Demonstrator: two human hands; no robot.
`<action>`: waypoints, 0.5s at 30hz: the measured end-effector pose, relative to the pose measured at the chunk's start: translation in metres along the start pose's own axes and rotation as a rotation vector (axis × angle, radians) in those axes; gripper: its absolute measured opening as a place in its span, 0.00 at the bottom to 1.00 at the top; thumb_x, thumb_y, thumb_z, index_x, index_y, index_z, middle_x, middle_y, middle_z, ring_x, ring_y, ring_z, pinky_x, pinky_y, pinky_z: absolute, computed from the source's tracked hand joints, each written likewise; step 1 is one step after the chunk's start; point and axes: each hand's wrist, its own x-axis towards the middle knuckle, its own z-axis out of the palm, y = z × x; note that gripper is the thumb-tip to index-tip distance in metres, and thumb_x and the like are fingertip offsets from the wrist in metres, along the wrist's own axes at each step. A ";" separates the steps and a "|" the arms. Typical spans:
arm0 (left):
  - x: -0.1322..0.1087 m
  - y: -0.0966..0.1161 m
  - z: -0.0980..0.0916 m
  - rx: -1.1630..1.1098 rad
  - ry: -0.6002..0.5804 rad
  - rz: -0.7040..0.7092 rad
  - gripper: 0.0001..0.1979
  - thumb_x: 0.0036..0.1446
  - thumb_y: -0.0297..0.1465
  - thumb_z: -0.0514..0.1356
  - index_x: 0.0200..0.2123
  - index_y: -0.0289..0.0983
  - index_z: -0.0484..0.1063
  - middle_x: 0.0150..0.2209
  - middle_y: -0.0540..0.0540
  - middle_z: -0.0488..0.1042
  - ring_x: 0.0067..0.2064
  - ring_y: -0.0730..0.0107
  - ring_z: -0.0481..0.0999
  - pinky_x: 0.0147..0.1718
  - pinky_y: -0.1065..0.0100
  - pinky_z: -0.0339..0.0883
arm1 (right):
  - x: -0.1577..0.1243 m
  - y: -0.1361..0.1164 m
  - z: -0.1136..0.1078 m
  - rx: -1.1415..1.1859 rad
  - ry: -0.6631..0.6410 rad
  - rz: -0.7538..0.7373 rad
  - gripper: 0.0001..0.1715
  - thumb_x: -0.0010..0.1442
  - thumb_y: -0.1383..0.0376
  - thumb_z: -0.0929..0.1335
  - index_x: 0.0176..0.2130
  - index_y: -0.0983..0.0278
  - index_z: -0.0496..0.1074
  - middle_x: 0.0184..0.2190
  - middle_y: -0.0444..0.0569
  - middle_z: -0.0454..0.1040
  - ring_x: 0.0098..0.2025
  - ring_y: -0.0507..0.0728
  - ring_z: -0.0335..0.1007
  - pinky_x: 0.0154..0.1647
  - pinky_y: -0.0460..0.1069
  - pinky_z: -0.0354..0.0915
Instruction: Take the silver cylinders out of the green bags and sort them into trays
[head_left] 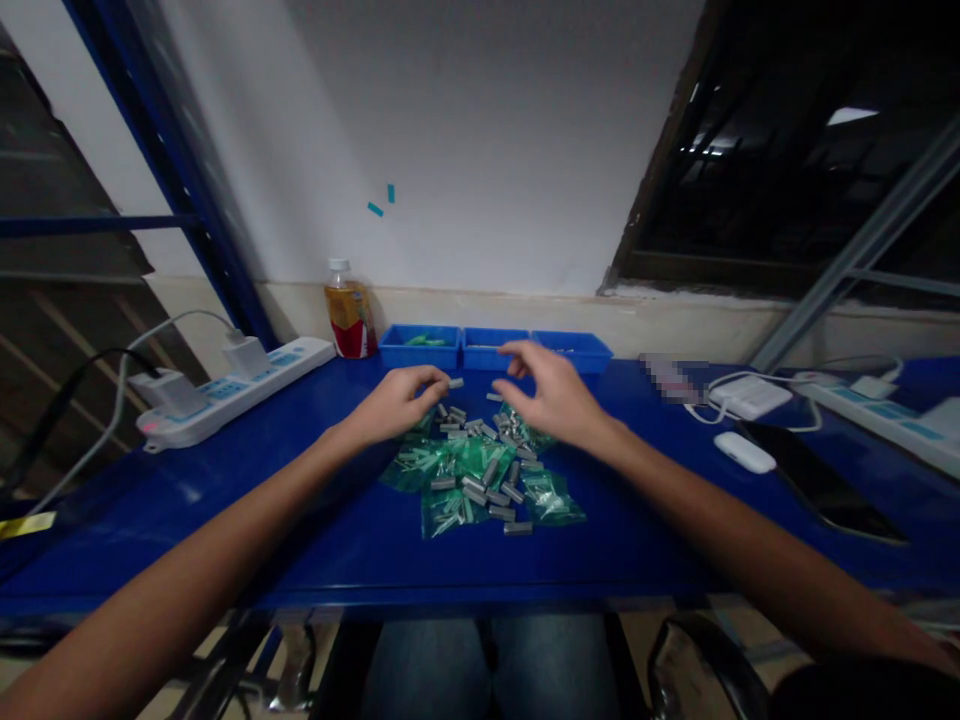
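My left hand [409, 400] pinches a small grey metal cylinder [456, 383] between thumb and fingertips, above the far left of a pile. My right hand [553, 393] hovers over the pile's far right side, thumb and fingers apart, with nothing visible in it. The pile mixes loose grey metal cylinders [495, 495] with green-tinted clear plastic bags [553, 497]. Some bags hold thin, light-coloured pieces, too small to name. Behind the hands, three blue trays stand in a row: the left tray [420, 357] has green pieces in it, and my right hand partly covers the others.
A bottle [349, 315] stands by the wall, left of the trays. Power strips lie at the left [225, 400] and right [900, 425], with cables. A dark phone [829, 490] and a white case [744, 453] rest on the blue table [300, 545] at right.
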 end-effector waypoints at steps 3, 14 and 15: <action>-0.004 0.022 0.006 -0.078 -0.019 0.083 0.16 0.62 0.38 0.48 0.37 0.36 0.72 0.36 0.45 0.75 0.37 0.64 0.73 0.38 0.66 0.64 | -0.002 -0.006 0.018 -0.002 -0.059 -0.081 0.15 0.59 0.67 0.67 0.47 0.66 0.67 0.37 0.50 0.71 0.40 0.57 0.68 0.42 0.52 0.65; -0.012 0.024 0.017 -0.074 0.119 0.196 0.13 0.61 0.33 0.53 0.48 0.37 0.65 0.42 0.43 0.73 0.43 0.65 0.72 0.43 0.66 0.65 | -0.012 -0.015 0.033 0.120 0.030 0.086 0.11 0.64 0.65 0.62 0.33 0.63 0.72 0.28 0.46 0.73 0.32 0.54 0.69 0.34 0.47 0.61; -0.012 0.025 0.018 -0.052 0.124 0.228 0.13 0.60 0.33 0.54 0.48 0.37 0.65 0.43 0.43 0.72 0.43 0.65 0.72 0.43 0.66 0.65 | -0.013 -0.016 0.033 0.138 0.020 0.105 0.13 0.64 0.65 0.61 0.31 0.63 0.72 0.27 0.45 0.73 0.31 0.54 0.69 0.33 0.47 0.60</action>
